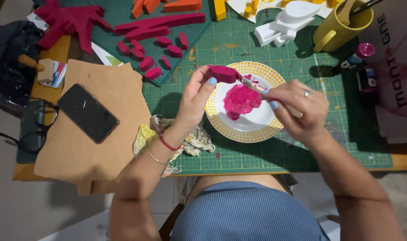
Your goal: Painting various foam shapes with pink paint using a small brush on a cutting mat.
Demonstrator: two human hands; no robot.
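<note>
Left hand raised over the green mat, fingers pinched shut around a small pink block. Block held just above the plate's rim at about eleven o'clock, clear of the plate itself. Right hand closed around a brush, bristle end touching the block's right side (handle mostly hidden inside the fist). White plate with a yellow dotted edge lying between the two hands, a puddle of pink paint in its middle. Crumpled rag at eight o'clock from the plate, under the left wrist. Further out at nine o'clock, a black phone resting on brown paper, with glasses near the table's left edge. At eleven o'clock, several more pink pieces laid out on a second mat, well apart from the hands. White shapes at twelve o'clock. Yellow mug at one o'clock, brush handles standing in it, and a small paint bottle with a pink cap lying just below the mug.
</note>
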